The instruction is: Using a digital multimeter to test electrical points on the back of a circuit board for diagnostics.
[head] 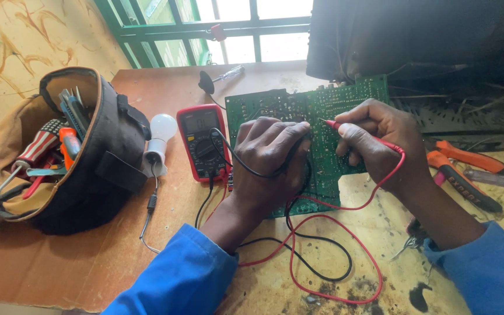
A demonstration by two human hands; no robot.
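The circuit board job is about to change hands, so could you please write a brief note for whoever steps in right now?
Left hand: presses the black probe onto the green circuit board.
Right hand: holds the red probe, tip on the board.
Multimeter: red, left of the board, both leads plugged in; reading not legible.
Nearby: tool bag and bulb at left, orange-handled pliers at right.
Done: meter connected, both probes placed.
Left: reading the meter; points already tested cannot be told.
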